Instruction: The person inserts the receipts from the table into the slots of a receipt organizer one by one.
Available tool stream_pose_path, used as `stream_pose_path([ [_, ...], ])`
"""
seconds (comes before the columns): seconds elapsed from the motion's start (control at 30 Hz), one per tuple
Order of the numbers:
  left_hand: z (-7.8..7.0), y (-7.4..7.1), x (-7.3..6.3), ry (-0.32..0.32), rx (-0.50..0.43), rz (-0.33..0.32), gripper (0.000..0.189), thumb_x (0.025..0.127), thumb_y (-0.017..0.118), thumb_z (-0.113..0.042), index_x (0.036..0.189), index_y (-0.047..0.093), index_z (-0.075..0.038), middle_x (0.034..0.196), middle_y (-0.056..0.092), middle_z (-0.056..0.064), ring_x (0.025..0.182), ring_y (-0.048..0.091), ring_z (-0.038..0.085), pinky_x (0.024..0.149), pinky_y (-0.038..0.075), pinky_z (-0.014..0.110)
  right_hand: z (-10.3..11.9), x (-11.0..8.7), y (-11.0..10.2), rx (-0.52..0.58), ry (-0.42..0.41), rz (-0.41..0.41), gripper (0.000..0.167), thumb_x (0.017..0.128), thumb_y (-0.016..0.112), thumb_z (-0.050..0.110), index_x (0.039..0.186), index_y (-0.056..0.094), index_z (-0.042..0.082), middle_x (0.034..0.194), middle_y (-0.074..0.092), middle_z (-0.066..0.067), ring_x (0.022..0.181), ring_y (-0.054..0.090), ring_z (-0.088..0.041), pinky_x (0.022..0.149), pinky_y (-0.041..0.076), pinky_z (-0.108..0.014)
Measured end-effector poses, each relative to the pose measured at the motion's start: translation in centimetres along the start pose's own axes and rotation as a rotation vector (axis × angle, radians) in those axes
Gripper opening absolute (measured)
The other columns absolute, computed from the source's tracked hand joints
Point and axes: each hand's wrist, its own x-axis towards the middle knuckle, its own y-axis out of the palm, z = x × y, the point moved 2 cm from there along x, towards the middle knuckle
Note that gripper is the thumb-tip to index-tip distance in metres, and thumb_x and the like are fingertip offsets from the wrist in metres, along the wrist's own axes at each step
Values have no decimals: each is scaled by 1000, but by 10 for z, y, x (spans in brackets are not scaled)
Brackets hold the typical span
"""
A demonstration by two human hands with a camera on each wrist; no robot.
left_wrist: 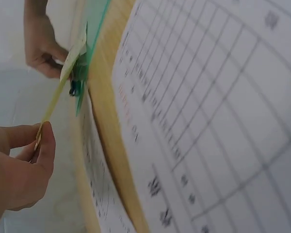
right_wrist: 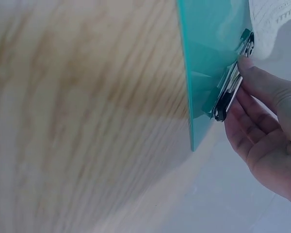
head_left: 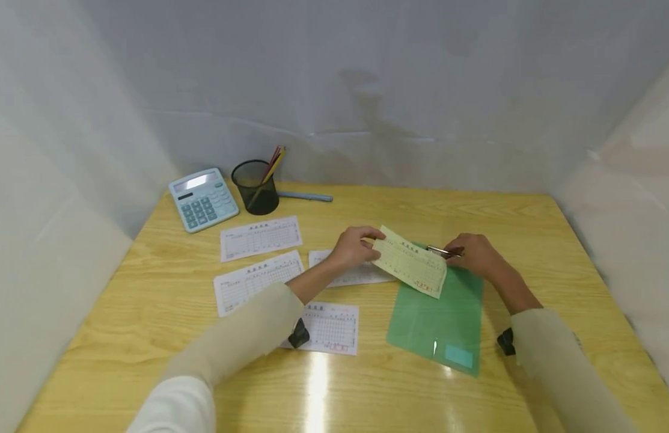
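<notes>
My left hand point(head_left: 357, 246) pinches a yellow printed form point(head_left: 412, 263) by its left end, between thumb and fingers. The form is tilted above a green clipboard point(head_left: 434, 328) and hides part of it. At the clipboard's top edge, my right hand point(head_left: 475, 255) grips the metal clip point(right_wrist: 230, 90), thumb on one side and fingers on the other. In the right wrist view a corner of the form hangs beside the clip. Whether the clip's mouth is raised cannot be made out.
Several white printed forms point(head_left: 261, 237) lie left of the clipboard, some partly under my left arm. Behind them stand a blue calculator point(head_left: 204, 201) and a black mesh pen cup point(head_left: 262, 201) with pencils. A blue pen point(head_left: 307, 196) lies beside the cup.
</notes>
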Motion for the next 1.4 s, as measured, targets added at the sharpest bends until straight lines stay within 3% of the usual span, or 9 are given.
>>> stream_pose_path([
  [0.13,3,16,1,22,71,30,36,82,68,-2,117,65,-12,129,60,7,105,62,23,74,55,27,1,0,-1,-11,-12,1,25,85,68,11,106,70,-2,97,65,-16,92,63,-33,76,52,-43],
  [0.4,-4,42,3,28,115,48,37,78,68,5,114,65,-4,107,68,13,75,61,11,59,49,19,5,1,-3,-75,-48,19,28,83,70,11,108,69,-2,88,63,-13,74,53,-19,62,42,-29],
  [0.5,-7,50,3,16,139,45,38,77,69,5,114,65,-4,109,67,13,81,60,13,62,50,20,7,2,-4,-131,-80,23,25,83,70,11,106,71,1,85,62,-11,72,51,-17,63,41,-30],
  [0.6,-9,58,4,0,182,48,39,76,72,2,113,65,-5,115,65,11,92,59,13,74,51,21,7,1,-4,-176,-115,7,20,82,71,11,100,73,3,83,62,-9,71,53,-17,63,43,-33],
  [0.7,-8,64,5,1,216,50,40,76,73,1,114,65,-5,114,65,10,94,54,13,81,48,23,9,0,-3,-200,-139,-19,15,82,71,10,95,73,4,81,62,-8,69,53,-17,62,43,-33],
  [0.9,-7,72,6,32,219,15,39,75,73,2,114,65,-2,106,66,11,85,54,13,74,48,21,11,-3,-1,-234,-152,-51,11,84,69,10,93,73,4,80,61,-8,66,52,-16,60,42,-33],
  [1.13,-7,78,6,51,217,3,41,78,68,5,119,61,0,116,65,14,99,62,19,76,52,21,9,-7,3,-223,-125,-56,24,86,67,7,107,69,-3,84,60,-11,68,54,-18,60,44,-33],
  [1.4,-10,79,8,52,233,-11,42,81,65,4,122,59,-1,128,60,13,117,56,21,91,50,27,11,-7,5,-228,-151,-76,27,87,64,6,110,66,-7,84,59,-13,67,53,-18,59,43,-32],
])
